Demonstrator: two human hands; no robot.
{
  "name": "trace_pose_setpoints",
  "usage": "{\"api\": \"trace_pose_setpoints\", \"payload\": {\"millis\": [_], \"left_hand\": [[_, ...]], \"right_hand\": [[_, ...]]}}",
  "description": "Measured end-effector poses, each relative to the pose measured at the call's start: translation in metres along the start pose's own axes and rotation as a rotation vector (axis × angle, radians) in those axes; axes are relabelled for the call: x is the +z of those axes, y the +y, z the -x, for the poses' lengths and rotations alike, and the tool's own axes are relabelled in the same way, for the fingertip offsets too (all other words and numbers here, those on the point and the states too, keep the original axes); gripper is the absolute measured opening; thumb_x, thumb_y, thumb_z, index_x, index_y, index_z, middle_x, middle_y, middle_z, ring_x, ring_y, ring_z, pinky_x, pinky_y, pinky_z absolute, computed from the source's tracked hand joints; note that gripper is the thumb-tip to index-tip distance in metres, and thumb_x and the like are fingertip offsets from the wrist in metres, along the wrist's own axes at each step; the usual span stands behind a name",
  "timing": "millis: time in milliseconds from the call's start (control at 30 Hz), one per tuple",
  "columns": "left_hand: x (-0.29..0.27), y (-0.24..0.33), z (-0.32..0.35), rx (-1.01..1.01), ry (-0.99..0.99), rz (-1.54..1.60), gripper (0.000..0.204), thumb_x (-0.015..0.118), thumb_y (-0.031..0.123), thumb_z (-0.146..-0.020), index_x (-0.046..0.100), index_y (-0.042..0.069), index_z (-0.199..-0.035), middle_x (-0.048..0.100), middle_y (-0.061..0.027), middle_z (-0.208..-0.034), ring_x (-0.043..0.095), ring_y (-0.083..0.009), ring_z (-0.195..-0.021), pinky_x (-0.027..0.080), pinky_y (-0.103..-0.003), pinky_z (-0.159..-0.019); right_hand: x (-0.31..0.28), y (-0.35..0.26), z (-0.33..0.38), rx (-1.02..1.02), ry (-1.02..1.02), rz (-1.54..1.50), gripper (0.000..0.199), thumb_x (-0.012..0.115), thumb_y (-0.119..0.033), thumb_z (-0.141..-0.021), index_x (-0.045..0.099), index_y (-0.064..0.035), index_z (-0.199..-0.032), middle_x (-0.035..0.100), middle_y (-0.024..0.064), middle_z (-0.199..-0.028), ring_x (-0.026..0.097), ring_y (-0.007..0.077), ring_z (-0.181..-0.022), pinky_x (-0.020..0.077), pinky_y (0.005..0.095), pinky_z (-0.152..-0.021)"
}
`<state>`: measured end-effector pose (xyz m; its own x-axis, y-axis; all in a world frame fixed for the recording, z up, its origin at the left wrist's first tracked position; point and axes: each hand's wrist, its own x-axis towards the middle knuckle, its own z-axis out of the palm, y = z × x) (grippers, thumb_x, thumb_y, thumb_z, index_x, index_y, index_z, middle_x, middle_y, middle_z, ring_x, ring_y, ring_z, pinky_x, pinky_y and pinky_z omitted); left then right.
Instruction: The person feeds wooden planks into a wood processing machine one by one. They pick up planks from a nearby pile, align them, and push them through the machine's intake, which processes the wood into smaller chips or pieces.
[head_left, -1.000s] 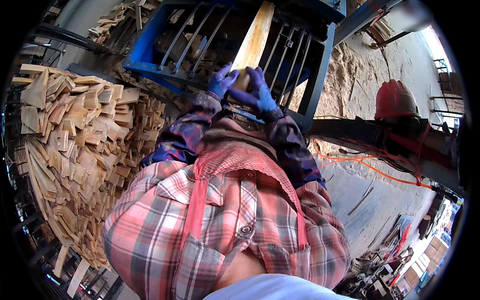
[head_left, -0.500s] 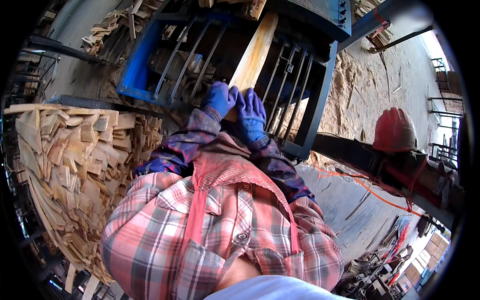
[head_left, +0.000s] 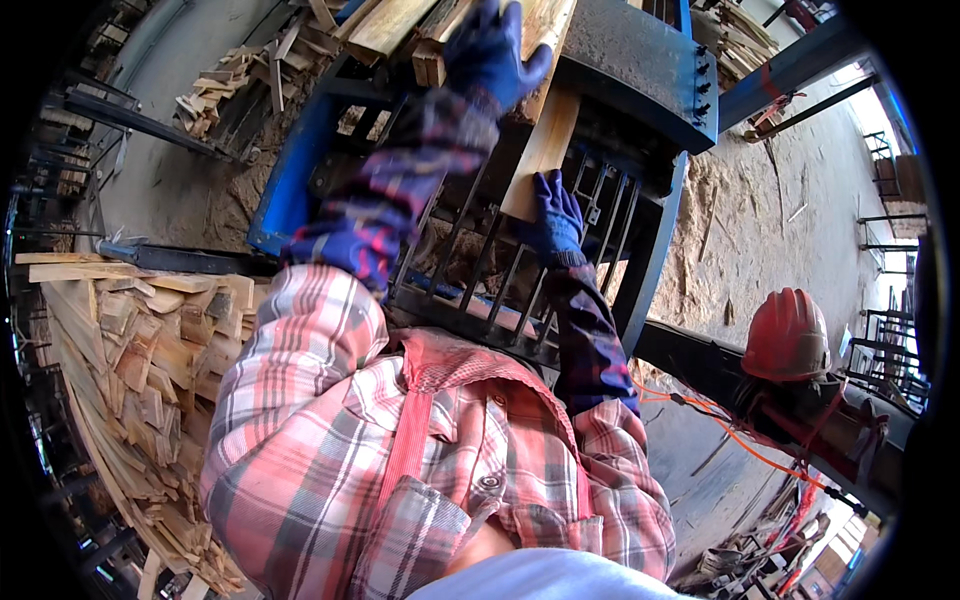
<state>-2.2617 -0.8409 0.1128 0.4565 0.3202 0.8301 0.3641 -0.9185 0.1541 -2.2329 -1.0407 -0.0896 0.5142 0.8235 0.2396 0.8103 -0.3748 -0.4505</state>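
My left hand, in a blue glove, is stretched far forward over stacked timber pieces on top of the machine. Its thumb and fingers are spread; whether it touches the wood I cannot tell. A pale wooden board lies on the blue machine's dark metal bars, its far end passing beneath a dusty cover. At the board's near right corner rests my right hand, also gloved, with straight fingers lying along the edge. Its thumb is hard to make out.
A big heap of wood offcuts stands at my left. To the right, a red hard hat sits on a dark beam, with an orange cord hanging beside it. Sawdust covers the floor right of the machine.
The board has moved forward, under the cover. My left hand has let go of its near end and reached forward to the stacked timber. My right hand has moved forward and right with the board.
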Motion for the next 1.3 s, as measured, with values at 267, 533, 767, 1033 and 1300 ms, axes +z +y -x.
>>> {"api": "trace_pose_setpoints", "payload": {"millis": [267,533,767,1033,1300], "left_hand": [[0.002,0.027,0.013,-0.134,-0.551,-0.251,0.042,0.064,0.041,-0.081,0.055,0.013,-0.11,0.057,-0.0178,-0.107,0.061,-0.0362,-0.097,0.049,-0.052,-0.078],[-0.092,0.09,0.291,-0.483,-0.599,0.85,0.091,0.078,0.02,-0.078,0.022,0.003,-0.148,0.049,-0.0212,-0.136,0.053,-0.0284,-0.12,0.043,-0.038,-0.101],[-0.091,0.083,0.346,-0.784,-0.382,0.831,0.05,0.065,0.023,-0.091,0.05,-0.002,-0.132,0.066,-0.0235,-0.111,0.065,-0.0256,-0.102,0.05,-0.036,-0.088],[-0.067,0.028,0.323,-0.887,-0.475,0.855,0.055,0.068,0.025,-0.09,0.05,-0.008,-0.13,0.067,-0.0193,-0.11,0.064,-0.0202,-0.099,0.051,-0.033,-0.087],[-0.02,0.04,0.291,-0.439,-0.515,0.039,0.024,0.063,0.027,-0.084,0.058,0.004,-0.087,0.062,-0.0233,-0.085,0.061,-0.0434,-0.079,0.05,-0.051,-0.068]], "right_hand": [[-0.038,-0.031,-0.007,0.249,0.3,-1.221,0.054,0.066,-0.034,-0.089,0.054,0.0022,-0.128,0.062,0.0169,-0.121,0.061,0.0239,-0.107,0.0478,0.0321,-0.093],[-0.004,-0.017,0.032,0.488,0.381,-1.722,0.043,0.07,-0.031,-0.086,0.06,0.0009,-0.113,0.065,0.006,-0.091,0.061,0.0175,-0.078,0.0509,0.0323,-0.071],[0.022,-0.042,0.092,0.428,0.108,-1.889,0.043,0.072,-0.019,-0.084,0.057,0.001,-0.118,0.066,0.0088,-0.096,0.063,0.0206,-0.081,0.0514,0.034,-0.072],[-0.051,-0.094,0.157,-0.209,-0.114,-0.393,0.091,0.08,-0.036,-0.072,0.033,-0.0105,-0.145,0.032,0.0339,-0.142,0.036,0.0481,-0.133,0.0434,0.0482,-0.102],[-0.003,-0.053,0.115,-0.224,0.082,0.025,0.091,0.075,-0.049,-0.066,0.043,-0.0089,-0.141,0.042,0.0232,-0.142,0.045,0.037,-0.128,0.032,0.0433,-0.109]]}}
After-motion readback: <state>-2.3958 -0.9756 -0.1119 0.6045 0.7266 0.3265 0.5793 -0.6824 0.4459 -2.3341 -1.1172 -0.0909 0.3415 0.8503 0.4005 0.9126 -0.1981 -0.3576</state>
